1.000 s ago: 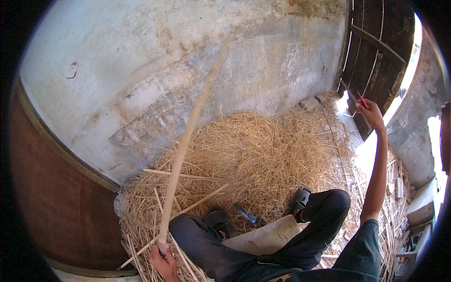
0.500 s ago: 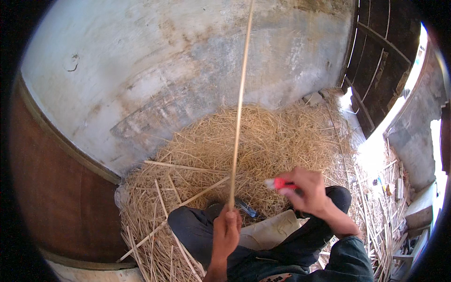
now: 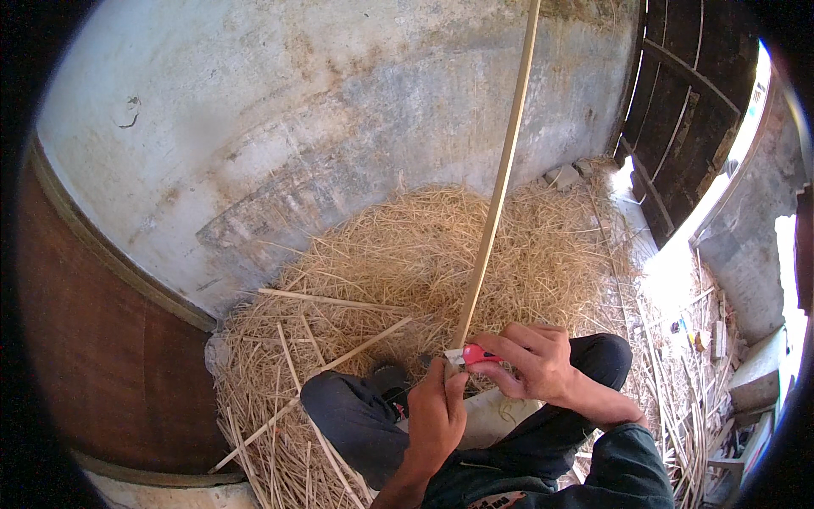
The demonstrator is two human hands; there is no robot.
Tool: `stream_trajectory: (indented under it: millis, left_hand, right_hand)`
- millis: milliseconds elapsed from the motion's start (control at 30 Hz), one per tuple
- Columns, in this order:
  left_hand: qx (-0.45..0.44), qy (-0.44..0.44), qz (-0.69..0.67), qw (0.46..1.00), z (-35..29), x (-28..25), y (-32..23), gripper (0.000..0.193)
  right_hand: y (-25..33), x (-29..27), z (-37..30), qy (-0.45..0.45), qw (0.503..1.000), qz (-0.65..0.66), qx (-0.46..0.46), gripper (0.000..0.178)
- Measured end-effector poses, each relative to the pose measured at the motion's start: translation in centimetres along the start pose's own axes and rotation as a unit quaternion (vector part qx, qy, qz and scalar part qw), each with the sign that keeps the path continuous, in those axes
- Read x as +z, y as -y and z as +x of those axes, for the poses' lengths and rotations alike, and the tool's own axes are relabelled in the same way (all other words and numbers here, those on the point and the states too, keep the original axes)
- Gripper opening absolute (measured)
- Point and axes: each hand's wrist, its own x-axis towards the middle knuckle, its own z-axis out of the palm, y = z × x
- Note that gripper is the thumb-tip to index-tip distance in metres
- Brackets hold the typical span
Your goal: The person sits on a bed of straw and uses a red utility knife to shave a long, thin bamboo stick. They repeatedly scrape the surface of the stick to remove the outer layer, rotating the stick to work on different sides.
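Observation:
A long pale bamboo strip (image 3: 501,187) rises from my lap past the upper edge of the picture, leaning a little to the right. Its lower end is wrapped in the fingers of my left hand (image 3: 436,416). In my right hand (image 3: 536,363) is a red and black utility knife (image 3: 482,353), with its light blade lying against the strip just above my left thumb. The hands almost meet over my crossed legs. Beneath them, a pale sheet-like piece (image 3: 487,416) lies across my lap, partly hidden by my hands.
Straw-like shavings (image 3: 398,237) are heaped in front of me up to the stained wall (image 3: 339,110). Several loose strips (image 3: 365,346) lie to my left, and more scraps (image 3: 678,407) cover the floor at right. A brown panel (image 3: 119,339) stands at far left, dark wooden boards (image 3: 687,110) at upper right.
My right hand has brought the knife left and down onto the strip. My left hand has shifted right, and the strip's top now leans further right. A blue object near my foot is now hidden.

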Motion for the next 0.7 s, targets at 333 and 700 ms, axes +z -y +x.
stream_trajectory:
  millis: [333,700]
  left_hand:
    - [-0.015,0.012,0.091,0.996,-1.0,0.2,0.7,0.034]
    - [-0.072,0.102,0.088,0.988,-6.2,0.5,4.4,0.035]
  right_hand:
    - [-2.2,-0.9,0.9,-0.049,0.997,-0.019,0.053,0.022]
    - [-13.5,-6.5,5.3,-0.217,0.947,-0.1,0.213,0.022]
